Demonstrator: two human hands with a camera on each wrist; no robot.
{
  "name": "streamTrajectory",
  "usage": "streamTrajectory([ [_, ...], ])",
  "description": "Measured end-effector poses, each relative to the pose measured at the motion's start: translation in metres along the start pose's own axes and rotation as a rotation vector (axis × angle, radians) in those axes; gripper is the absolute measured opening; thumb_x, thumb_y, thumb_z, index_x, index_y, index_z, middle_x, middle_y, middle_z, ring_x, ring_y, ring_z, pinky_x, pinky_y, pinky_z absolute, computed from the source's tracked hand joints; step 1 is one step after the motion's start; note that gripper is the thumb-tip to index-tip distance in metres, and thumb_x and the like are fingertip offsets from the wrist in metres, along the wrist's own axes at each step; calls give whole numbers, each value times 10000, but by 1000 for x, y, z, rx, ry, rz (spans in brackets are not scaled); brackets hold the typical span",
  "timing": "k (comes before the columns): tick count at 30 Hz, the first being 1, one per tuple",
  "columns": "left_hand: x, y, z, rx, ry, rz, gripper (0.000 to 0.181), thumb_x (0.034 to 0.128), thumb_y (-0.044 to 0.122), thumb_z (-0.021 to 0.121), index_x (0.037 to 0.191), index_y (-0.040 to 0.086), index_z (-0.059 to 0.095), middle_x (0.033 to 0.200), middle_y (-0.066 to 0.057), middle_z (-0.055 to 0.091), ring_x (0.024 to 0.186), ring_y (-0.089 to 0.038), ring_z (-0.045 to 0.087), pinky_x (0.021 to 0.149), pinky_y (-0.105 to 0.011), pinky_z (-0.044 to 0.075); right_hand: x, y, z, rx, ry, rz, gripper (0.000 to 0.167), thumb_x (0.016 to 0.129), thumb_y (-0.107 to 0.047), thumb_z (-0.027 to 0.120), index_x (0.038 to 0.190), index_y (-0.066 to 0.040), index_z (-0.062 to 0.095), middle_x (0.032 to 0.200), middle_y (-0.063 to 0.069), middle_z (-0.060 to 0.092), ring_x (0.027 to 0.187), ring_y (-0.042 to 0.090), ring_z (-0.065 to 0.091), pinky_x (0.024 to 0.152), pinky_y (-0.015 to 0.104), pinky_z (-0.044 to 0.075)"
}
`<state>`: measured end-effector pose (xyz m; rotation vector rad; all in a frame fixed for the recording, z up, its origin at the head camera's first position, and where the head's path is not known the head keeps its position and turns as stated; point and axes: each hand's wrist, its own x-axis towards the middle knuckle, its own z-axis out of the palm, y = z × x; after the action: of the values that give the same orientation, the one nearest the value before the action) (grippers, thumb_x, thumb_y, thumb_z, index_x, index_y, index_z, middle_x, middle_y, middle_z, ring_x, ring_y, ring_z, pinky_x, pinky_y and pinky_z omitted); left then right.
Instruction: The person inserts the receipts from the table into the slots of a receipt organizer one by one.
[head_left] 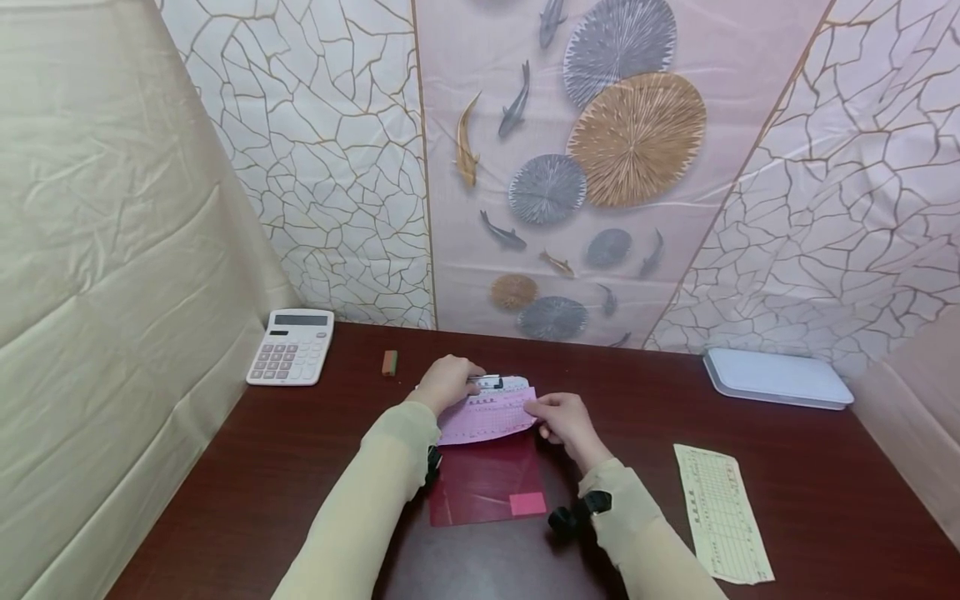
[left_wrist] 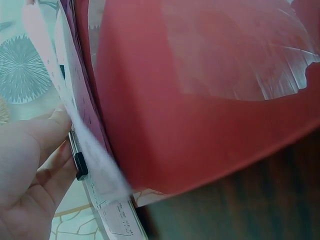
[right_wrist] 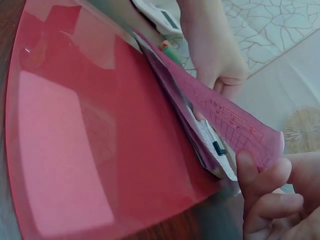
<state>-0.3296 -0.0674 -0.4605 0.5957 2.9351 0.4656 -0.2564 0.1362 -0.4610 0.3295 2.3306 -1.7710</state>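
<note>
A red translucent clip folder [head_left: 487, 483] lies on the table, with a black-and-silver clip [head_left: 491, 382] at its far end. White printed slips [head_left: 516, 383] show at the clip. Over the folder, a pink printed slip [head_left: 491, 418] is raised at a slant. My right hand [head_left: 566, 423] pinches its right corner between thumb and fingers, as the right wrist view shows. My left hand [head_left: 447, 385] is at the far left of the slip, its thumb and fingers around the clip [left_wrist: 80, 165] and the paper edges there. The slip partly hides the left fingertips.
A white calculator [head_left: 291, 348] stands at the back left, beside a small orange-and-green eraser [head_left: 389, 363]. At the back right lies a pale flat case [head_left: 777, 379]. A yellow printed slip [head_left: 723, 512] rests on the table to the right. Patterned cloth hangs behind the table.
</note>
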Motion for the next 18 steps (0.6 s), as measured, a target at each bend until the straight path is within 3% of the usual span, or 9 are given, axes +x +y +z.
streamTrajectory([
  [18, 0, -1, 2, 32, -15, 16, 314, 888, 226, 677, 1201, 199, 679, 1165, 0, 674, 1108, -175, 601, 965, -326, 476, 16, 8, 24, -5, 38, 10, 179, 857, -152, 671, 813, 20, 644, 548, 8, 536, 393, 73, 363, 392, 190, 304],
])
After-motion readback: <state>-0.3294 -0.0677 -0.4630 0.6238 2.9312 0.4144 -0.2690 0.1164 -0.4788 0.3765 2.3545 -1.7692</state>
